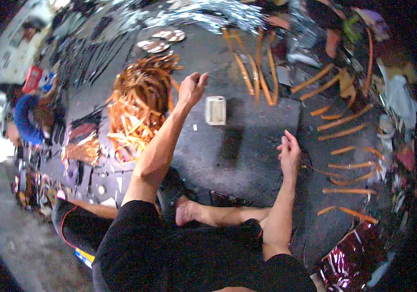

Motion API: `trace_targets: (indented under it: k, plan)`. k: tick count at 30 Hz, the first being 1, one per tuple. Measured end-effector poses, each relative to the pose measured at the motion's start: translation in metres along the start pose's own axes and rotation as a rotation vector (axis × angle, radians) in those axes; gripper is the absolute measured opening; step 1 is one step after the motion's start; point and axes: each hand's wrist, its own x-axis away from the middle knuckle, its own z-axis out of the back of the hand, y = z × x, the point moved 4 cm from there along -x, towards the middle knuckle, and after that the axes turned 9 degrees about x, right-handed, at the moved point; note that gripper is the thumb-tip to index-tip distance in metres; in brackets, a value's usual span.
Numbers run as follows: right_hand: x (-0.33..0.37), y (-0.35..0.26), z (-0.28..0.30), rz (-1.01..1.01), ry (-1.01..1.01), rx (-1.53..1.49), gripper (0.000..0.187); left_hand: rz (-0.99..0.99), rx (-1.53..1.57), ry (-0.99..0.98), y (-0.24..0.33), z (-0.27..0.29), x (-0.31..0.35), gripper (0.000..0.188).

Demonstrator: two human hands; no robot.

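My left hand (192, 90) is raised over the dark work surface, just right of a big heap of shiny orange strips (140, 104). Its fingers are curled together, and whatever they may hold is hidden. A small whitish rectangular block (215, 110) lies in front of me, to the right of that hand. Over the right part of the surface hovers my right hand (289, 151), fingers partly stretched and apart, with nothing visible in it. Beyond its reach, single orange strips (347, 165) lie spaced out in a column along the right side.
More orange strips (252, 68) lie at the far side, below a bank of silvery strips (208, 17). Patterned discs (154, 46) rest behind the heap, dark thin strips (89, 58) at far left. Another person in a blue top (27, 119) sits left. Shiny dark-red foil (347, 258) lies near right.
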Motion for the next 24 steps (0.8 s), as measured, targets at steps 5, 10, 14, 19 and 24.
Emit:
trace_targets:
  k: [5, 10, 14, 19, 24]
  plan:
    - [0.004, 0.003, -0.049, 0.172, 0.084, -0.029, 0.048, -0.142, 0.049, 0.447, -0.087, 0.166, 0.012, 0.018]
    - [0.012, 0.004, -0.056, 0.113, 0.059, 0.029, 0.055, 0.223, -0.169, 0.726, -0.23, 0.275, 0.041, 0.026]
    - [0.013, 0.004, -0.035, 0.017, 0.102, -0.118, 0.05, 0.383, -0.217, 0.428, -0.239, 0.249, 0.027, 0.037]
    - [0.013, 0.009, -0.041, 0.054, 0.077, -0.099, 0.046, 0.393, -0.279, 0.482, -0.246, 0.268, 0.026, 0.044]
    - [0.011, 0.012, -0.043, 0.122, 0.064, -0.115, 0.044, 0.531, -0.381, 0.338, -0.244, 0.286, 0.028, 0.032]
